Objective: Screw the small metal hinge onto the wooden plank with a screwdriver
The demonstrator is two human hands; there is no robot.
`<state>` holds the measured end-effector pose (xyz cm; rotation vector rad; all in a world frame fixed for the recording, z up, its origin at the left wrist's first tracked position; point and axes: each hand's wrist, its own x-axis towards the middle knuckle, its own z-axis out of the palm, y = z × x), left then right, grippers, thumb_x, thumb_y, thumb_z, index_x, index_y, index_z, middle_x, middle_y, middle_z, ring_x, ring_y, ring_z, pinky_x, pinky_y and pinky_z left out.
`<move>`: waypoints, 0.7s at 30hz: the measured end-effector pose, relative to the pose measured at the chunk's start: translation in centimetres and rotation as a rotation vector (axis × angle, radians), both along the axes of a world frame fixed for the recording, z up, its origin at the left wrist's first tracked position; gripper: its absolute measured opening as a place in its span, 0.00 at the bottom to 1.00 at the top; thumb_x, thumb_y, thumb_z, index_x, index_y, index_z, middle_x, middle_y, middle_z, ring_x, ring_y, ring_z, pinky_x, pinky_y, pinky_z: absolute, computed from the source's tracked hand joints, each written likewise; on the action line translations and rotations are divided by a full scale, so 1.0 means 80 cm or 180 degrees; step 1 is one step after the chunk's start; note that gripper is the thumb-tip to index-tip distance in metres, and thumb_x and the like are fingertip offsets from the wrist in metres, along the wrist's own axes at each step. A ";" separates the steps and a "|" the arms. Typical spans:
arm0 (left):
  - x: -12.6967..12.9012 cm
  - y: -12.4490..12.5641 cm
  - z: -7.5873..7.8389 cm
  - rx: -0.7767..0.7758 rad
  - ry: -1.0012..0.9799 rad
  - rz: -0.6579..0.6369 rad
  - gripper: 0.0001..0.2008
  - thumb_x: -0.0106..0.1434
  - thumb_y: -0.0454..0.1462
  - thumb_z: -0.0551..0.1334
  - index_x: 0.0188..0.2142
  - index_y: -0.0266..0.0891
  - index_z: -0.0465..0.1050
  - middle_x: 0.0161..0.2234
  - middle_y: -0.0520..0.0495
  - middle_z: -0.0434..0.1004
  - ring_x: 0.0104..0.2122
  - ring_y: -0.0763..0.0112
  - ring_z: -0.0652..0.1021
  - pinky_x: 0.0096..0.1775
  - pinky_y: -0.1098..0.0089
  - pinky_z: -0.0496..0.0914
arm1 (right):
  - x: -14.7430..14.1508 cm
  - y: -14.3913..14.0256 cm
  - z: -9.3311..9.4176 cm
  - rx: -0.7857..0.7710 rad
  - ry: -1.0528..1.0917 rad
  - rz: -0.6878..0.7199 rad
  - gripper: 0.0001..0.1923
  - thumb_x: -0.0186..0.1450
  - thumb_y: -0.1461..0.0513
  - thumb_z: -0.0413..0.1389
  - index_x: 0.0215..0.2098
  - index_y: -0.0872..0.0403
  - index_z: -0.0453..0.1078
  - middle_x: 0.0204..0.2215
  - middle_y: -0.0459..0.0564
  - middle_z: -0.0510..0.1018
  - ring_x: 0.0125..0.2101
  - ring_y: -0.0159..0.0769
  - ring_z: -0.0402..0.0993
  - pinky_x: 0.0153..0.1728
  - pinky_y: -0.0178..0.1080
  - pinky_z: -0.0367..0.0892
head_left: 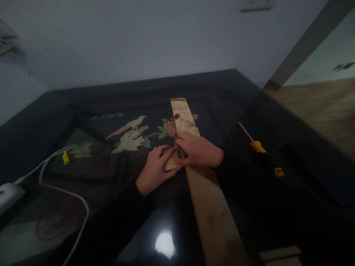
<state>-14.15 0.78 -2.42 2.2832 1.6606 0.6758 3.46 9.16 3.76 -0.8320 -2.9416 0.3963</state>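
Observation:
A long wooden board [212, 210] lies lengthwise on the glossy black table, its far end rough and marked with a dark patch. My left hand [156, 168] is closed around a small, pale wooden piece [172, 160], which sits against the board's left edge. My right hand [199, 149] rests over the board, thumb and fingers pinching a small dark, shiny plate [181, 154] where the two pieces of wood meet. The fingers partly cover this plate, so its exact kind is unclear.
A screwdriver [258, 147] with a yellow and black handle lies to the right. White cable [74, 194] with a yellow tag [65, 158] runs across the left side from a white power strip [9, 195]. Another wooden piece [281, 255] is at the lower right. A wall [138, 44] stands behind the table.

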 end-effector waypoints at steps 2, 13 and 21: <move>0.000 0.000 0.000 0.0019 0.0022 0.0017 0.27 0.61 0.45 0.64 0.59 0.45 0.65 0.52 0.40 0.67 0.52 0.54 0.69 0.53 0.52 0.65 | 0.000 0.002 -0.002 -0.0042 0.0006 0.0011 0.18 0.58 0.59 0.62 0.43 0.62 0.69 0.43 0.59 0.71 0.46 0.44 0.65 0.44 0.41 0.64; 0.002 -0.001 -0.001 0.0101 0.0211 0.0047 0.26 0.62 0.46 0.62 0.59 0.44 0.65 0.51 0.40 0.68 0.51 0.54 0.69 0.52 0.54 0.66 | 0.000 0.008 -0.008 -0.0318 0.0190 0.0121 0.18 0.57 0.61 0.63 0.42 0.63 0.67 0.42 0.59 0.69 0.44 0.43 0.64 0.46 0.42 0.62; -0.002 0.003 0.006 0.0014 0.0425 -0.0081 0.27 0.63 0.47 0.61 0.59 0.41 0.65 0.52 0.39 0.68 0.51 0.53 0.69 0.51 0.54 0.66 | 0.000 0.008 -0.009 -0.0382 0.0219 0.0130 0.18 0.56 0.62 0.63 0.41 0.62 0.67 0.41 0.58 0.69 0.44 0.43 0.64 0.46 0.42 0.62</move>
